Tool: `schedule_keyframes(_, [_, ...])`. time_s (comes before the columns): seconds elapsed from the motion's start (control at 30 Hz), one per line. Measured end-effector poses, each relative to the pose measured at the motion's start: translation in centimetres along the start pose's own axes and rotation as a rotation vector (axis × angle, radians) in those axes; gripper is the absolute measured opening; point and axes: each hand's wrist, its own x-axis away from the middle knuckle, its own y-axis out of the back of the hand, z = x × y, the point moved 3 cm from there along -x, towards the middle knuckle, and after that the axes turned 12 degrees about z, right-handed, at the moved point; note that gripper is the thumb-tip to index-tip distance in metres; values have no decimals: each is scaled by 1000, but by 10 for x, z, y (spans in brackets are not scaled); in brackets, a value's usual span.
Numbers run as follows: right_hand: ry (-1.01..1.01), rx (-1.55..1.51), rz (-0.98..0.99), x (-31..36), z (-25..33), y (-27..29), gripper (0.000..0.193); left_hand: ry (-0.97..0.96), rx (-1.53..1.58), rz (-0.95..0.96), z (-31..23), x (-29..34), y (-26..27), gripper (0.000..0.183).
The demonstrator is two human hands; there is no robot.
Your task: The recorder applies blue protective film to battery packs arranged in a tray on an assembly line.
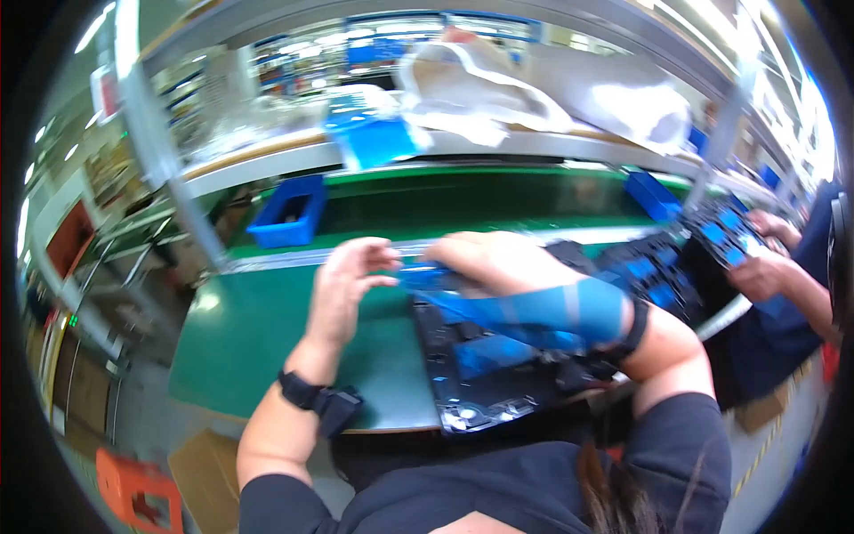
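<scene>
My left hand (345, 287) is raised over the green work surface, its fingers spread and slightly bent, holding nothing. A black strap with a small black box sits round that wrist. My right hand (476, 260) reaches across to the left, with its fingers curled at the end of a blue translucent film (551, 313); motion smears the fingertips. The film stretches back across my right forearm. Beneath lies a flat black panel (445, 378) with blue patches and small fittings, partly hidden by my right arm. Its near edge lies by the table's front edge.
More black parts with blue patches (654, 271) lie to the right, where a co-worker's hands (765, 267) hold one. Blue bins (289, 211) stand on the green strip behind a metal rail. Plastic bags (480, 84) lie on the shelf above. An orange stool (138, 494) stands lower left.
</scene>
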Motion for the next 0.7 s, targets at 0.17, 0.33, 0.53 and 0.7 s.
schedule_keyframes(0.17, [-94, 158, -82, 30, -23, 1, 33, -12, -52, 141, -4, -44, -75, 48])
schedule_keyframes(0.33, [-309, 204, -134, 26, -43, 1, 41, 157, 53, 175, 5, -62, -95, 39])
schedule_keyframes(0.53, [-349, 78, -129, 23, -50, -8, 48, 228, 309, 272, 40, -53, -82, 36])
schedule_keyframes(0.7, [-362, 104, 31, 21, -43, -8, 50, 243, 356, 218, 51, -50, -76, 20])
